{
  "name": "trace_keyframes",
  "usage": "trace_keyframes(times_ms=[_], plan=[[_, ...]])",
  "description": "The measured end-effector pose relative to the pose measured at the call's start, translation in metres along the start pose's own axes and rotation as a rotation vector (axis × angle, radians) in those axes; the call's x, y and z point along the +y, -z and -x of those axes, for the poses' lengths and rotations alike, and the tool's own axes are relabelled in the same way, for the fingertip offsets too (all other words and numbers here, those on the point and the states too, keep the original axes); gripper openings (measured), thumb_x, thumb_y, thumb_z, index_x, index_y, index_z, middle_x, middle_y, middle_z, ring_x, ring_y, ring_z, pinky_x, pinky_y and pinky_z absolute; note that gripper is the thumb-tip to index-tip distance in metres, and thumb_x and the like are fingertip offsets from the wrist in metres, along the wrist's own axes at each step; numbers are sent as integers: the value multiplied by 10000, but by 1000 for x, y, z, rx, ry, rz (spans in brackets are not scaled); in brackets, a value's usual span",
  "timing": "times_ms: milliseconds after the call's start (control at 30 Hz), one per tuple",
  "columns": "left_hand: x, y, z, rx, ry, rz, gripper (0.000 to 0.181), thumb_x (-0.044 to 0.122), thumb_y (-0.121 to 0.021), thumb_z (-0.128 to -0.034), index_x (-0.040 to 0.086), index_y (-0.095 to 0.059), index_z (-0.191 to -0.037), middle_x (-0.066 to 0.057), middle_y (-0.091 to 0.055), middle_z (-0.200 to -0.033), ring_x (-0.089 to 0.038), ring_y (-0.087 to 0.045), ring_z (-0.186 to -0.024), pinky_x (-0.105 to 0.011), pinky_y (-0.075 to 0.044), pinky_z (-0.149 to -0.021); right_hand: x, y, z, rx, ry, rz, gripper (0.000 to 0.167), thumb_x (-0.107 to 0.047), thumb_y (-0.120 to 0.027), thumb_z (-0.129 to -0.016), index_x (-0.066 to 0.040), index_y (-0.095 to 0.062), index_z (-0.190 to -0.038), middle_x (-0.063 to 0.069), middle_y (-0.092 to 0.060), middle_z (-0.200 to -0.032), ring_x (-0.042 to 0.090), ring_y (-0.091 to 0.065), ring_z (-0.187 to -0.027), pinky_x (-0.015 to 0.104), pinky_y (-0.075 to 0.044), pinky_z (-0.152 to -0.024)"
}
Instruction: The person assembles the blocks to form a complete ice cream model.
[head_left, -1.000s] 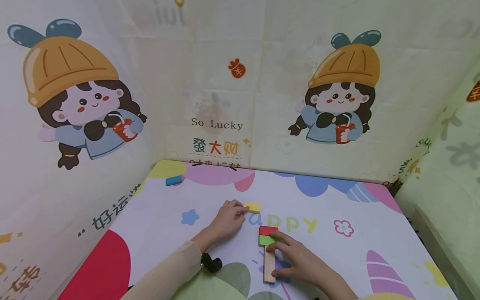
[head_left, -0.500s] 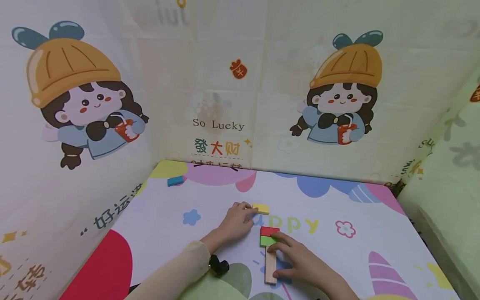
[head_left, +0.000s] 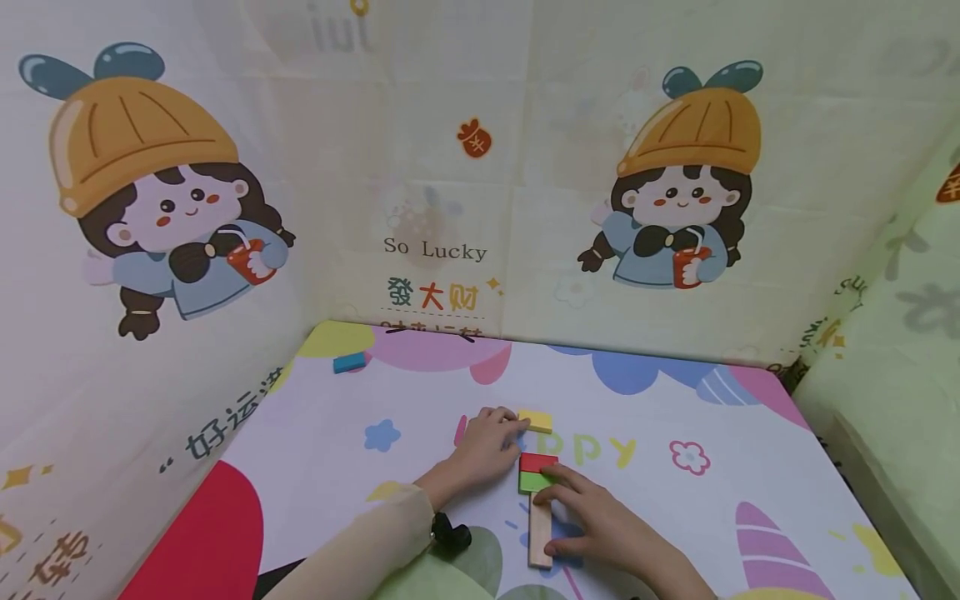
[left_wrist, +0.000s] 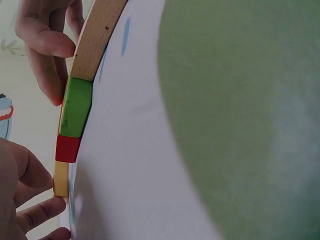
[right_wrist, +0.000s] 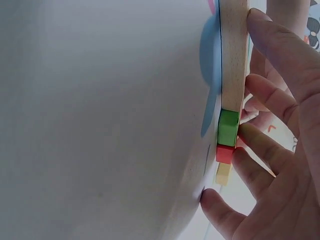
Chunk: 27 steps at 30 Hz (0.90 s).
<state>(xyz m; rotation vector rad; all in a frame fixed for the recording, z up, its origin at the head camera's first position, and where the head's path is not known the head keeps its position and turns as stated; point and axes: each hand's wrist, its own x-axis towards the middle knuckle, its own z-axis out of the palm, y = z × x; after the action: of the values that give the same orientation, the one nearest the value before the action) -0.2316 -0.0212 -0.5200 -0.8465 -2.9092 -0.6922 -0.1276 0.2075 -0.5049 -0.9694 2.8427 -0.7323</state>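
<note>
Your left hand (head_left: 491,442) pinches the yellow rectangular wooden-looking block (head_left: 537,421), at 12 o'clock from the red rectangular wooden-looking block (head_left: 537,463); your right hand (head_left: 588,510), fingers spread, touches the long bare-wood plank (head_left: 539,533) toward 6 o'clock, probably steadying it.

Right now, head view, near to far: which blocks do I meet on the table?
Wooden block → green block → red block → yellow block → blue block, the last well off to the left.
</note>
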Motion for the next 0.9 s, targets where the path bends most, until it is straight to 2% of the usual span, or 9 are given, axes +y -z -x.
trace_keyframes(times_ms=[267, 367, 433, 600, 700, 767, 900], plan=[[5, -2, -2, 5, -15, -1, 448, 210, -628, -977, 216, -646, -1425, -36, -622, -1341, -278, -526, -1254, -492, -466, -1052, 0, 2, 0, -16, -34, 2, 451, -620, -769, -832, -395, -651, -1205, 30, -510, -1535, 287, -568, -1336, 530, -509, -1069], [4, -2, -1, 1, 15, 27, 464, 212, -623, -976, 203, -628, -1440, -38, -620, -1353, -273, -522, -1273, -490, -465, -1068, 0, 1, 0, -10, -19, 0, 449, -606, -774, -836, -386, -654, -1209, 30, -513, -1531, 287, -574, -1329, 524, -514, -1065], [3, -1, 1, -5, 63, 125, 488, 203, -608, -976, 178, -597, -1463, -45, -615, -1366, -264, -517, -1295, -492, -463, -1085, -1, 0, -1, -8, -14, 1, 447, -602, -776, -838, -382, -657, -1208, 30, -518, -1526, 289, -578, -1324, 538, -515, -1057], [0, 3, 2, 33, 173, 542, 495, 140, -540, -1003, 53, -507, -1490, -113, -612, -1401, -284, -548, -1334, -508, -456, -1127, -3, 2, -4, -2, -33, -12, 423, -583, -765, -864, -343, -681, -1202, 33, -571, -1472, 291, -585, -1314, 592, -500, -1046], [-3, 5, 2, 53, 208, 727, 478, 124, -510, -1023, -3, -483, -1483, -165, -609, -1411, -329, -568, -1338, -517, -454, -1134, -3, 6, -9, 1, -75, -71, 453, -538, -750, -899, -279, -676, -1263, 11, -586, -1452, 264, -579, -1324, 558, -498, -1064], [-4, 7, 2, 41, 227, 821, 480, 127, -493, -1037, -32, -460, -1489, -201, -593, -1426, -354, -558, -1352, -520, -444, -1144, 0, 8, -12, 19, -131, -161, 519, -489, -748, -920, -229, -633, -1354, -1, -575, -1469, 268, -564, -1353, 548, -484, -1091], [-9, 10, 3, -8, 260, 914, 513, 154, -485, -1050, -44, -415, -1518, -224, -556, -1485, -360, -527, -1402, -518, -438, -1151, 9, 12, -23, 83, -306, -530, 656, -371, -675, -1000, -155, -420, -1565, 70, -465, -1594, 337, -433, -1484, 569, -382, -1180]])
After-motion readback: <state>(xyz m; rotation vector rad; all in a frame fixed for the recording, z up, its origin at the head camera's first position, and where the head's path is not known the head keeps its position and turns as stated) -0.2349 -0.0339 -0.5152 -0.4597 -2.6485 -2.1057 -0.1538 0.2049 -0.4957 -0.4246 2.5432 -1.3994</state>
